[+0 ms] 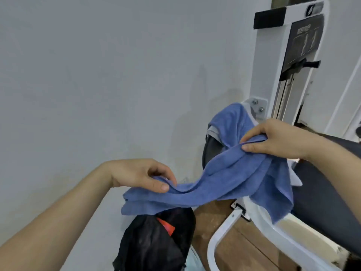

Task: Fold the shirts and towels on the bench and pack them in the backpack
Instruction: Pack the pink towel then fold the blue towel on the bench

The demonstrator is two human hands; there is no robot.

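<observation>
Wall (97, 75), one: grey, left of the bench, open room along it.
Machine frame (267, 65), one: white, upright behind the bench.
Bench (322, 192), one: dark padding, its left edge partly covered.
Towel (214, 182), one: blue, stretched in the air left of the bench, sagging mid-span, lower edges hanging free.
Blue cloth (232, 118), one: draped over the bench's far end.
Backpack (156, 241), one: black, on the floor left of the bench, beneath the towel.
Hands, two: left hand (136, 173) and right hand (277, 137) each pinch one towel end.
</observation>
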